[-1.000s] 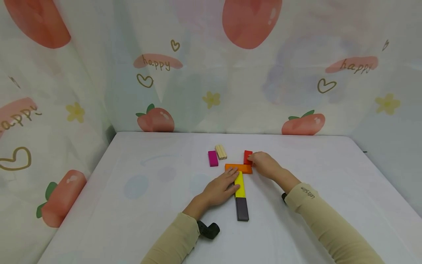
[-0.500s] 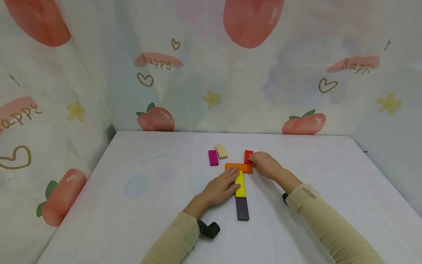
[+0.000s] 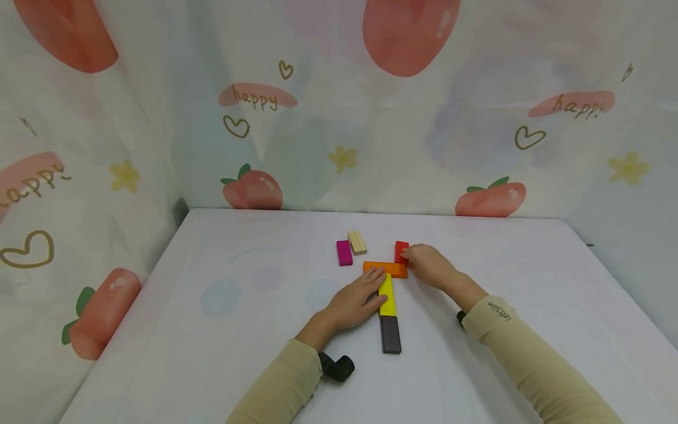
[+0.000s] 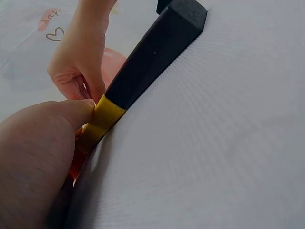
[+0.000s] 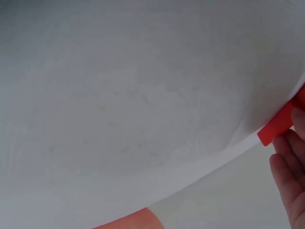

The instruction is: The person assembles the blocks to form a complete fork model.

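Observation:
My left hand [image 3: 353,301] rests with extended fingers on the orange block [image 3: 398,270], its thumb against the yellow block [image 3: 388,296]. The dark grey block [image 3: 391,334] lies end to end with the yellow one, whose far end meets the orange block crosswise. The fingertips of my right hand [image 3: 433,268] pinch the red block [image 3: 401,250], which stands off the orange block's right end, touching it. In the right wrist view the red block [image 5: 279,125] shows beside the fingers; in the left wrist view the thumb touches the yellow block [image 4: 102,119].
A magenta block [image 3: 344,253] and a pale wooden block [image 3: 357,242] with grooves lie side by side, left of the red block. The white table [image 3: 238,365] ends at a printed curtain [image 3: 392,129] behind it.
The head view has shifted slightly. Both hands and the blocks keep the same places relative to each other.

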`<state>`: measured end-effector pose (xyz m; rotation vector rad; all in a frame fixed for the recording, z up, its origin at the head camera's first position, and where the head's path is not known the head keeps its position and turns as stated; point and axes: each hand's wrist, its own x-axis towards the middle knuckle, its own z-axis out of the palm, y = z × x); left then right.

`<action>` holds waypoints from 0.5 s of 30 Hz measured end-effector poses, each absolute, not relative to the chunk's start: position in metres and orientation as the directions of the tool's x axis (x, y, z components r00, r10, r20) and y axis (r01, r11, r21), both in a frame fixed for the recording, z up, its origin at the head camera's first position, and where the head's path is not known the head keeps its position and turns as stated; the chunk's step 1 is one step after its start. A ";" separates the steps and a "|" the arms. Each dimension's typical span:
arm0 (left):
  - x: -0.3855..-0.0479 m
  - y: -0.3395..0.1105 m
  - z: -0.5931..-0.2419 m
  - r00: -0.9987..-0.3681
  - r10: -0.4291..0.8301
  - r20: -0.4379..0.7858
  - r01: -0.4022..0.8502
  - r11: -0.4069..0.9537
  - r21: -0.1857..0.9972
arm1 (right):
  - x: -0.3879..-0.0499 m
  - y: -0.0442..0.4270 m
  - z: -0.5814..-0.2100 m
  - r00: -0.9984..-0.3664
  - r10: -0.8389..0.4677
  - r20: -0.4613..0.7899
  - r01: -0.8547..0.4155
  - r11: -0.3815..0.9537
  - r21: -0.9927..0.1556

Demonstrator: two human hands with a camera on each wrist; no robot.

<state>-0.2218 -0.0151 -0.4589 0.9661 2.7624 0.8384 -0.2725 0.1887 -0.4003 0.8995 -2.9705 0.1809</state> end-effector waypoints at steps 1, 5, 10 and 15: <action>-0.222 -0.015 -0.459 -0.795 0.600 0.088 0.548 0.648 0.530 | -0.272 0.189 -0.400 -0.833 -0.550 0.064 -0.554 0.826 -0.103; -0.222 -0.016 -0.458 -0.797 0.597 0.088 0.544 0.648 0.532 | -0.272 0.188 -0.399 -0.831 -0.553 0.069 -0.557 0.824 -0.105; -0.222 -0.016 -0.459 -0.794 0.602 0.086 0.548 0.647 0.531 | -0.272 0.189 -0.400 -0.822 -0.562 0.086 -0.569 0.817 -0.094; -0.221 -0.015 -0.460 -0.796 0.600 0.084 0.545 0.649 0.531 | -0.272 0.188 -0.399 -0.828 -0.556 0.070 -0.561 0.822 -0.098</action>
